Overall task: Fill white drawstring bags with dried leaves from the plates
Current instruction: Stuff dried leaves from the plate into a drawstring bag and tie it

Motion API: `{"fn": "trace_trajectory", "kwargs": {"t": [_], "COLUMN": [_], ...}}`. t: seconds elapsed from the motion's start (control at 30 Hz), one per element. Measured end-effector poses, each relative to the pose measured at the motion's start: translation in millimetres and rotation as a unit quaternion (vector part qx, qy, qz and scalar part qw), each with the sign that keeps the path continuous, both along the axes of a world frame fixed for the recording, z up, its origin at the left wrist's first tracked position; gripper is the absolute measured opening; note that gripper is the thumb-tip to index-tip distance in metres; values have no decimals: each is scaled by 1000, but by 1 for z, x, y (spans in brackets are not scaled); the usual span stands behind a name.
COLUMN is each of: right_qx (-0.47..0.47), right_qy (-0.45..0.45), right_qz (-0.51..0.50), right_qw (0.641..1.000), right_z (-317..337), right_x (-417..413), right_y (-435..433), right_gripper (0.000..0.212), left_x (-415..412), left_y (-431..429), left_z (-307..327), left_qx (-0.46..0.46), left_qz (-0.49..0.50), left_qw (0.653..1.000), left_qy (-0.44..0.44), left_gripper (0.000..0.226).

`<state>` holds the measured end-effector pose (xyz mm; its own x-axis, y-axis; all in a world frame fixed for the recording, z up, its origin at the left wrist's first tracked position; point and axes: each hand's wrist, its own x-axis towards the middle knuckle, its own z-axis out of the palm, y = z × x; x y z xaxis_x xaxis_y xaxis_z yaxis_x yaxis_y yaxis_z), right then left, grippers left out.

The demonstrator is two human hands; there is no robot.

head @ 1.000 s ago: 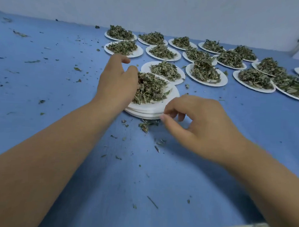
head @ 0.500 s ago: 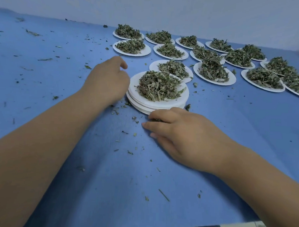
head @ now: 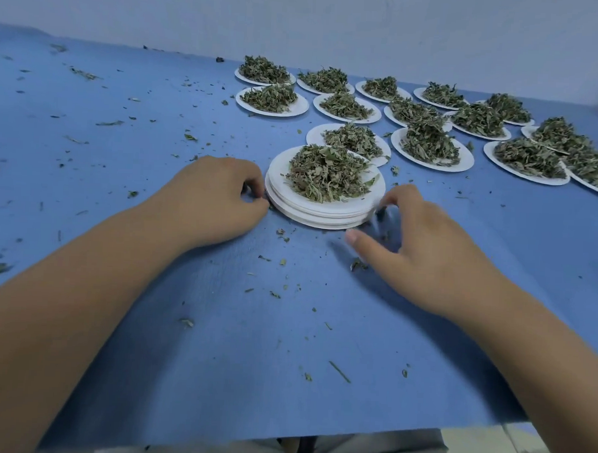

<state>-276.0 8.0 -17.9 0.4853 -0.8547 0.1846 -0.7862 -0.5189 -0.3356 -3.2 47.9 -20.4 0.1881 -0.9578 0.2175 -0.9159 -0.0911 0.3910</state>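
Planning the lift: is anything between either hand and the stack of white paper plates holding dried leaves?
Nothing visible: the left hand and right hand flank the white paper plate stack, close against its rim.

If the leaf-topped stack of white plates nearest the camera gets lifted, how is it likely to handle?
The stack of plates looks thin and papery, so probably light, and its layers may shift. The loose leaf pile heaped on top would likely spill if tilted; crumbs already litter the blue table.
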Motion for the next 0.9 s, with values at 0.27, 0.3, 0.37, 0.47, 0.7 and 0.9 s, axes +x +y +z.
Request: {"fn": "trace_trajectory", "kwargs": {"t": [0.27,0.3,0.37,0.47,0.7,0.9], "right_qx": [62,36,-3,-20,-25,-34], "right_qy": [-35,-37,-48,-88,-122,-224], "right_qz": [-35,-40,-49,-51,-19,-56], "right_qw": [997,998,998,995,992,972], "right_z": [-14,-15,-16,-15,-11,14], "right_x": [15,13,8,6,3,-2], "right_y": [-7,-10,-12,-15,-15,-29], "right_gripper": [98,91,76,52,29,22], "left_x": [-8,-8,-9,-7,-7,-13], "left_y": [-1,-2,-1,-1,-1,-4], "left_z": [-11,-12,-12,-13,-13,15], "left_qx": [33,14,-22,-69,-101,-244], "left_qz": [-4,5,17,25,25,88], "left_qw": [998,999,999,995,994,956], "left_qy": [49,42,43,68,32,140], "left_gripper": [73,65,49,28,21,15]}}
